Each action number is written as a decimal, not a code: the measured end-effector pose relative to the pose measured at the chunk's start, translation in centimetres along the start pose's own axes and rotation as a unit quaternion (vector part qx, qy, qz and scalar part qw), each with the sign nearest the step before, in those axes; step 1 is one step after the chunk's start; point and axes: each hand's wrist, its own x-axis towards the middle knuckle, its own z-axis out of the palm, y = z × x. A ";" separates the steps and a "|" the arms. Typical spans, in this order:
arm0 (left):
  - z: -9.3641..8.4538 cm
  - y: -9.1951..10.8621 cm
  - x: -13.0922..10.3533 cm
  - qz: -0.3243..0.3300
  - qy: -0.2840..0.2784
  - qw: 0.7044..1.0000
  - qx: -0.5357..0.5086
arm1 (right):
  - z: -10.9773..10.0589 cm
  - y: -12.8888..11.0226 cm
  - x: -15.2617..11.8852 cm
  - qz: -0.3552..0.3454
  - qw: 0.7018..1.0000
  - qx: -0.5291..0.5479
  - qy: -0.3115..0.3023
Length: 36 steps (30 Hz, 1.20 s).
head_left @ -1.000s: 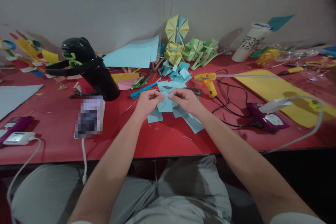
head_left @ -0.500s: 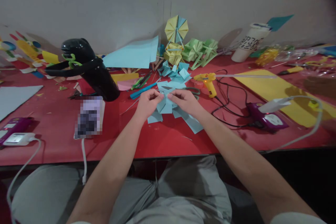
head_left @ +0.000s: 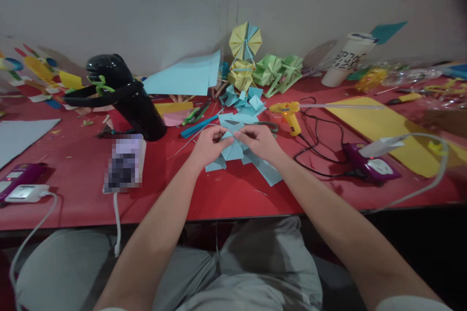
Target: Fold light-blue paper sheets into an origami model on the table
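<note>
Between my two hands is a small piece of blue paper [head_left: 232, 149] with crease lines, held low over the red table. My left hand [head_left: 210, 146] pinches its left side between thumb and fingers. The right hand [head_left: 258, 141] is closed on its upper right edge. Loose blue paper pieces [head_left: 268, 170] lie beneath and around the hands. Just behind my fingers rest scissors [head_left: 270, 126], partly covered by the right hand. Folded blue paper pieces [head_left: 251, 102] are heaped farther back.
A yellow glue gun [head_left: 290, 115] stands right of my hands, its cord running to a purple power strip [head_left: 372, 163]. On the left are a black bottle [head_left: 140, 112] and a phone [head_left: 126, 163]. Yellow and green folded-paper models [head_left: 245, 41] stand by the wall. Yellow sheets [head_left: 394, 131] lie right.
The blue paper has turned slightly between my hands and its lower edge now slants. My left thumb has slid right across it, and the right hand has shifted a little.
</note>
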 end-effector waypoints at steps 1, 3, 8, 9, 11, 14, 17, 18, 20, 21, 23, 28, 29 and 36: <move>0.0 0.0 0.0 0.001 0.008 1.000 0.006 | 0.1 0.1 0.0 -0.001 1.000 0.001 0.005; 0.0 -0.1 0.1 0.006 0.028 0.999 0.021 | 0.3 0.2 -0.1 -0.006 1.000 -0.006 0.014; -0.1 -0.3 0.0 0.035 0.055 0.996 0.055 | 0.5 0.4 -0.2 -0.052 0.998 -0.042 0.007; -0.1 -0.4 0.0 0.042 0.057 0.995 0.064 | 0.6 0.4 -0.2 -0.061 0.997 -0.046 0.001; -0.1 -0.5 0.0 0.054 0.061 0.993 0.081 | 0.6 0.4 -0.2 -0.075 0.996 -0.055 -0.008; -0.1 -0.5 0.1 0.057 0.062 0.992 0.091 | 0.6 0.6 -0.2 -0.090 0.994 -0.062 -0.007; -0.1 -0.4 0.1 0.042 0.069 0.993 0.091 | 0.6 0.7 -0.2 -0.098 0.993 -0.070 -0.005; 0.0 -0.4 0.1 0.037 0.073 0.992 0.092 | 0.6 0.7 -0.2 -0.099 0.992 -0.073 -0.003; 0.1 -0.4 0.0 0.030 0.078 0.992 0.095 | 0.6 0.6 -0.2 -0.100 0.992 -0.080 0.002; 0.1 -0.4 0.0 0.029 0.078 0.992 0.096 | 0.6 0.5 -0.2 -0.100 0.992 -0.082 0.003; 0.2 -0.5 -0.1 0.032 0.072 0.992 0.095 | 0.5 0.4 -0.2 -0.098 0.992 -0.083 0.000; 0.4 -1.1 -0.1 0.038 0.054 0.993 0.096 | 0.5 0.3 -0.1 -0.081 0.994 -0.076 0.010; 0.4 -1.2 -0.1 0.038 0.051 0.993 0.097 | 0.5 0.3 -0.1 -0.079 0.994 -0.074 0.013; 0.5 -1.2 -0.1 0.047 0.045 0.992 0.107 | 0.4 0.3 -0.1 -0.067 0.994 -0.081 0.038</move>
